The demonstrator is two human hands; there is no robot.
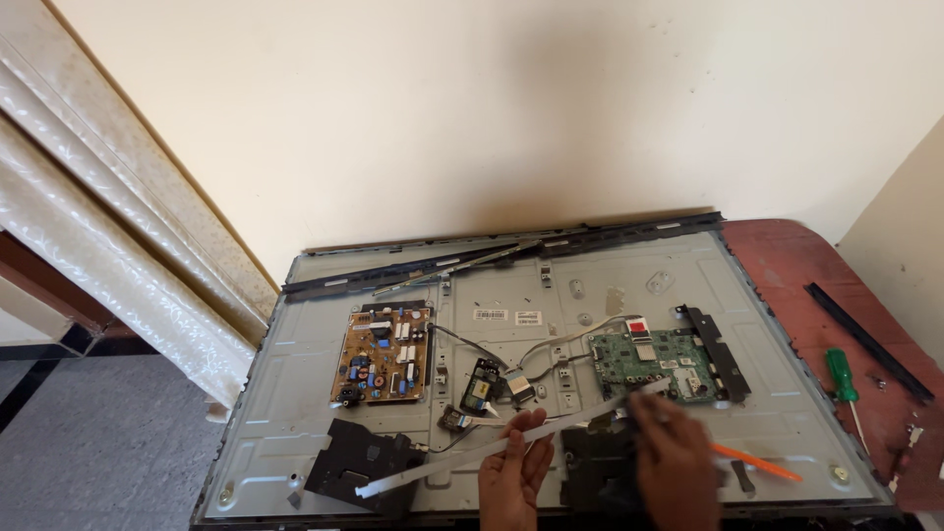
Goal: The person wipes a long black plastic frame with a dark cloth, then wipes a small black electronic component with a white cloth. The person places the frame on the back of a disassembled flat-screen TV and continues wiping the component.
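back panel (295, 433): matt grey metal | strip (492, 450): smooth white plastic

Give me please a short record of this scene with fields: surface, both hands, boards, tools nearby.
surface: grey metal back panel of a flat screen, lying on a reddish table
left hand: left hand grips a long white flat strip near its middle
right hand: right hand holds the strip's upper end near the green circuit board
boards: brown circuit board at left, green one at right
tools: green-handled screwdriver on the table; orange-handled tool on the panel
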